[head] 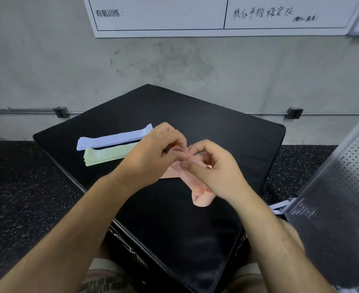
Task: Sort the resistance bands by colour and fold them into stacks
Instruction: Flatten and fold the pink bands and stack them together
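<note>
While the lilac stack (115, 138) and the green stack (108, 154) lie folded side by side near the tabletop's (216, 127) left edge, the pink bands (201, 197) at its middle look unfinished: left hand (153, 149) and right hand (214, 168) both pinch one pink end, mid-fold, I judge.

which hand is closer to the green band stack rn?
Left. The left hand sits just right of the green stack, overlapping its end in view; the right hand is farther right, past the left hand, both pinching the pink band.
</note>
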